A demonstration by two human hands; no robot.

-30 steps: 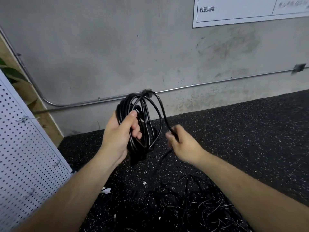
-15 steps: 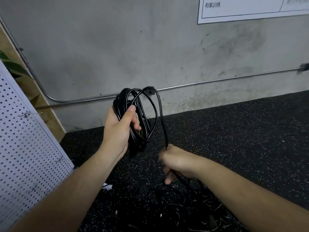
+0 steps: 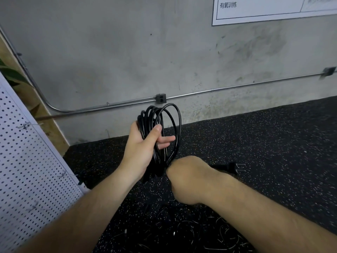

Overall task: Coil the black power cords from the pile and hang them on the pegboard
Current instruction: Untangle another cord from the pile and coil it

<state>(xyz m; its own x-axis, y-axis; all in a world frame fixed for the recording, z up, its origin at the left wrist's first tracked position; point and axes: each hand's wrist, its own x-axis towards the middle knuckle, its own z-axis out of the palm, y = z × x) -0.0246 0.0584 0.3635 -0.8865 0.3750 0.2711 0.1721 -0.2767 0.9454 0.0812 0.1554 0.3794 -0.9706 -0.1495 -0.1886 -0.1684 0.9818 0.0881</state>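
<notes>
Up front, coiled cord (image 3: 148, 115) in left hand (image 3: 140, 150); right hand (image 3: 186, 177) grips bottom

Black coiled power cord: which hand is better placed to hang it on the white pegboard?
Left. The left hand grips the black coiled power cord, nearer the white pegboard; the right hand holds only its tail.

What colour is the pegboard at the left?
White pegboard with rows of small holes, seen in the head view.

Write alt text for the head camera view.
The left hand grips a coiled black power cord; the right hand holds its loose end near the plug, above a pile of cords. A white pegboard stands at left.
</notes>
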